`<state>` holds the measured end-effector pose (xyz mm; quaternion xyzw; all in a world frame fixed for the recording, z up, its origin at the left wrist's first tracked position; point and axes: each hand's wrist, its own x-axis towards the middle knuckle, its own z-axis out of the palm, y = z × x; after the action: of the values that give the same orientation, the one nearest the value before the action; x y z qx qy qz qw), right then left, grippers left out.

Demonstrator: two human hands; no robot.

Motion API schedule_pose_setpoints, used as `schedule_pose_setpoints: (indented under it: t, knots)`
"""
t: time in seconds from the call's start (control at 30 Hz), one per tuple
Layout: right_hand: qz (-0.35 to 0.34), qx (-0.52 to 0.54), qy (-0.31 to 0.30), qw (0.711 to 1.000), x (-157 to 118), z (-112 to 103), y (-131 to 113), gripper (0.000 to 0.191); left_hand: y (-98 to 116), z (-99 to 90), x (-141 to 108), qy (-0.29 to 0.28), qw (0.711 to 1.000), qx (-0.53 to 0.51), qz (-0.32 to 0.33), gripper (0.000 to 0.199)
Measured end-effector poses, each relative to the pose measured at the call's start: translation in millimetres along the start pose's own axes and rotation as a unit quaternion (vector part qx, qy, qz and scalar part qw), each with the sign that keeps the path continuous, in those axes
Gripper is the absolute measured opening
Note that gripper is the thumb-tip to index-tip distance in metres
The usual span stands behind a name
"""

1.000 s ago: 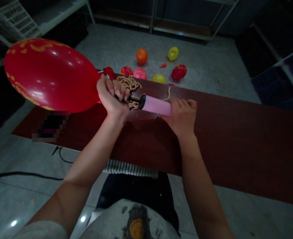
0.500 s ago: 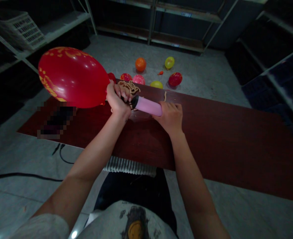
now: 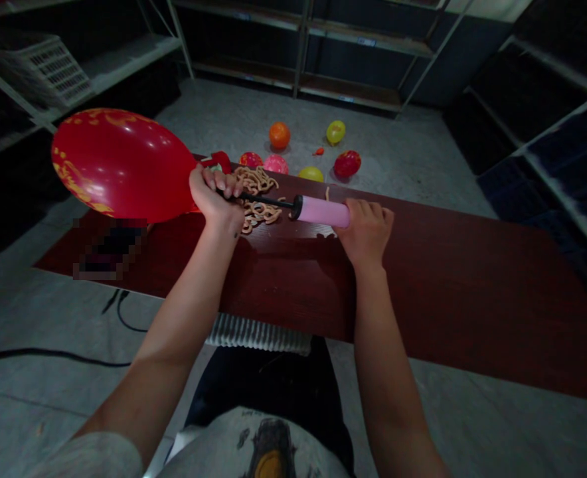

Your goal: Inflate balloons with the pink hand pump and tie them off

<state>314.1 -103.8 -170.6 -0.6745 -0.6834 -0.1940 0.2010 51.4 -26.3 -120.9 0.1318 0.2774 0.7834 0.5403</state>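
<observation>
A large red balloon (image 3: pixel 119 162) with yellow-orange printing, blown up, points left from my left hand (image 3: pixel 218 194). That hand is closed at the balloon's neck, around one end of a balloon pump (image 3: pixel 321 211); the neck itself is hidden by my fingers. From there the pump's black rod runs right into its pink barrel. My right hand (image 3: pixel 368 229) wraps the barrel's far end. Beneath the rod, tan worm-like curled pieces (image 3: pixel 258 212) lie in a heap on the dark red table (image 3: pixel 447 279).
Several balloons lie on the floor beyond the table, among them an orange one (image 3: pixel 279 135) and a yellow one (image 3: pixel 336 132). A blurred-out dark object (image 3: pixel 111 249) rests at the table's left. Metal shelves (image 3: pixel 348 93) surround the area; a black cable (image 3: pixel 49 355) crosses the floor.
My hands have moved apart, the left one leftward with the balloon, the right one rightward with the pink barrel. A long stretch of black rod now shows between them.
</observation>
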Motion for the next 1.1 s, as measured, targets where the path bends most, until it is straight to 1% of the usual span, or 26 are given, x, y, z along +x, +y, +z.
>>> schedule_pose_setpoints:
  t: [0.1, 0.23, 0.3, 0.43, 0.53, 0.6, 0.7, 0.77, 0.9, 1.0, 1.1]
  knots:
    - [0.019, -0.004, 0.012, 1.000, 0, -3, 9, 0.034, 7, -4.1, 5, -0.005, 1.000, 0.021, -0.001, 0.056]
    - [0.038, -0.007, 0.024, 0.999, 0, -5, 15, 0.033, 15, -6.7, 6, -0.032, 0.999, 0.016, 0.020, 0.055]
    - [0.038, -0.003, 0.026, 0.999, 0, -6, 14, 0.032, 17, -8.1, 7, -0.040, 0.999, 0.026, 0.027, 0.055]
    - [0.037, -0.002, 0.031, 0.999, -1, -9, 7, 0.031, 15, -11.7, 8, -0.035, 0.999, 0.021, 0.025, 0.056]
    - [0.021, -0.004, 0.014, 1.000, -2, -12, 0, 0.031, 11, -11.8, 4, -0.041, 0.999, 0.004, 0.015, 0.056]
    - [0.007, -0.001, -0.005, 1.000, -2, -13, -7, 0.029, 7, -8.6, -2, -0.043, 0.999, 0.003, 0.000, 0.056]
    - [-0.010, 0.010, -0.027, 1.000, 0, -12, -20, 0.026, 0, 1.5, -16, -0.023, 0.999, 0.017, -0.021, 0.056]
    - [-0.022, 0.021, -0.033, 0.999, 1, -11, -31, 0.026, -5, 9.5, -27, -0.013, 1.000, 0.019, -0.018, 0.055]
    - [-0.054, 0.050, -0.045, 0.996, 1, -7, -47, 0.026, -16, 20.2, -43, -0.018, 1.000, 0.019, -0.002, 0.054]
    - [-0.067, 0.069, -0.052, 0.994, 0, -4, -52, 0.026, -19, 22.4, -45, -0.015, 1.000, 0.023, 0.002, 0.056]
    - [-0.065, 0.074, -0.048, 0.994, 0, -3, -52, 0.026, -18, 22.4, -41, -0.008, 1.000, 0.013, -0.008, 0.056]
